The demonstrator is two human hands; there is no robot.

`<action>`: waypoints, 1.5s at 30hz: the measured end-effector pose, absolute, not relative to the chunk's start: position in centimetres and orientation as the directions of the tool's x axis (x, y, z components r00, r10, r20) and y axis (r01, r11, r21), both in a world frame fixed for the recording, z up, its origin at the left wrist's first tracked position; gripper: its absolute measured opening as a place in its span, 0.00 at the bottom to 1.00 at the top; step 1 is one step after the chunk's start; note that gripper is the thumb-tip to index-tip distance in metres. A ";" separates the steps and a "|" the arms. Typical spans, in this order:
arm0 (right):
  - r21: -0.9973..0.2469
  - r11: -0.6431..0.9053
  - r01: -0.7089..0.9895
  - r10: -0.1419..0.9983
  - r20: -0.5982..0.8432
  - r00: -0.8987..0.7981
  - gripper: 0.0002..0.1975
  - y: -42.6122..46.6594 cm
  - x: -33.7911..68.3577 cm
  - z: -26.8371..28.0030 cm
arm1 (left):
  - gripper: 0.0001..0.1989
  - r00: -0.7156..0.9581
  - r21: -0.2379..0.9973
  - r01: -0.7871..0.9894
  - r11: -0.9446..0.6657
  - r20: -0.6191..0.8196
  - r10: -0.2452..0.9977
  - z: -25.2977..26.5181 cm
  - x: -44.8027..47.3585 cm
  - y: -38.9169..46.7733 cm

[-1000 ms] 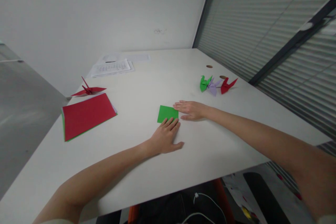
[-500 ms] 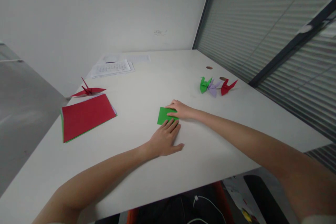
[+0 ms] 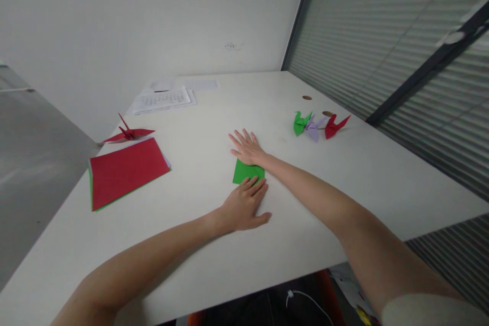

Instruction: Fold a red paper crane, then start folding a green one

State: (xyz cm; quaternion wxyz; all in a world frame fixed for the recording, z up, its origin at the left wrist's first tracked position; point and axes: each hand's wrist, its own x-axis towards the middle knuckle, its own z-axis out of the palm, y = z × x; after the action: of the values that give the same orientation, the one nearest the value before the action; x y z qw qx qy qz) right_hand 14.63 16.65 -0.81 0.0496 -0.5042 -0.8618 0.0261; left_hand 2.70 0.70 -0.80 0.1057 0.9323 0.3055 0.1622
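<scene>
Since half a second ago, the right grip (image 3: 246, 150) has moved farther away and leftward over the green paper (image 3: 248, 172), its bent fingers now straightened and fanned out past the far edge. It is unclenched and flat, the heel of the palm covering that edge. The left grip (image 3: 248, 205) has stayed at the near edge, loose too, fingertips lying flat on the paper and thumb spread away to the right. The green paper lies flat on the white tabletop (image 3: 206, 137), between the two palms. Well to the left, a red sheet (image 3: 128, 170) tops a stack, with a red paper crane (image 3: 130, 133) just behind it. Toward the blinds (image 3: 382, 56) stand a green crane (image 3: 301, 123), a lilac crane (image 3: 314, 130) and another red crane (image 3: 335, 126), close together
</scene>
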 end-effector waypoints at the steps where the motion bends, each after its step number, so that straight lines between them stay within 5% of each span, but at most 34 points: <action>1: -0.096 0.469 0.878 0.882 0.087 -0.462 0.33 17.0 14.3 -0.8 | 0.39 0.756 0.297 0.542 -0.786 0.236 0.611 -0.8 2.7 0.8; 10: -0.029 0.359 0.933 0.893 0.300 -0.335 0.27 17.5 13.5 -0.5 | 0.39 0.739 0.284 0.576 -0.767 0.220 0.637 -0.7 2.8 0.5; 19: -0.130 0.546 0.828 0.837 0.045 -0.545 0.16 15.0 16.1 2.3 | 0.32 0.680 0.292 0.637 -0.713 0.223 0.698 -0.2 2.5 0.4; 26: -0.420 0.532 0.735 0.836 0.120 -0.536 0.11 13.6 17.8 1.5 | 0.20 0.634 0.292 0.668 -0.685 0.259 0.729 -0.1 1.5 1.8; 30: -0.560 0.470 0.682 0.883 0.280 -0.378 0.07 13.1 18.1 2.7 | 0.19 0.559 0.267 0.675 -0.687 0.422 0.713 1.3 0.6 3.2; 34: -0.346 0.462 0.816 0.815 0.530 -0.236 0.10 11.0 18.6 4.2 | 0.30 0.355 0.274 0.733 -0.622 0.626 0.694 3.3 -0.8 4.7; 39: -0.047 0.615 0.787 0.738 0.384 -0.555 0.12 7.2 17.6 2.4 | 0.31 0.597 0.166 0.606 -0.778 0.552 0.582 3.1 -1.8 6.0; 45: -0.126 0.694 0.708 0.712 0.259 -0.652 0.13 6.5 18.5 0.7 | 0.30 0.745 0.211 0.566 -0.797 0.284 0.604 1.0 -1.8 6.4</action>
State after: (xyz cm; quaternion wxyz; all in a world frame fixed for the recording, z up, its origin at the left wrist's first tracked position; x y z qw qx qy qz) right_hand 18.48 6.53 0.67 0.1452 -0.3908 -0.9089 0.0067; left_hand -1.80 6.36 1.01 0.0557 0.9324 0.3135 0.1709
